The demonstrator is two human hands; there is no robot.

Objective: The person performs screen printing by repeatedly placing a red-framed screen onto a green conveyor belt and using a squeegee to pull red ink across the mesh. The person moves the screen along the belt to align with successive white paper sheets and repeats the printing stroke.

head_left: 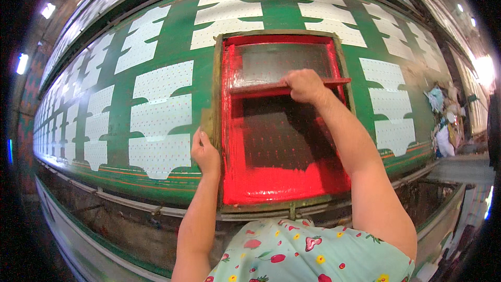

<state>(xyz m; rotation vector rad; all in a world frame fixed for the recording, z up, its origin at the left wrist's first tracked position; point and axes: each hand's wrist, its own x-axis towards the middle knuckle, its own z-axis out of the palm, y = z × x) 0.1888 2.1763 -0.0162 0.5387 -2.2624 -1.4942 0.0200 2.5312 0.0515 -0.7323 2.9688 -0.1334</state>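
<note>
The right hand's grip [307,86] clasps the red squeegee [255,90], which extends to both sides.

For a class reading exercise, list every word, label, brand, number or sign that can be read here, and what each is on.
None can be read.
White pieces: small coloured specks, no legible lettering.
Red-coated screen frame and squeegee: no readable marks.
Light green garment: fruit and flower print, no legible words.
Heap at the table's right end: too small and blurred to tell.
</note>
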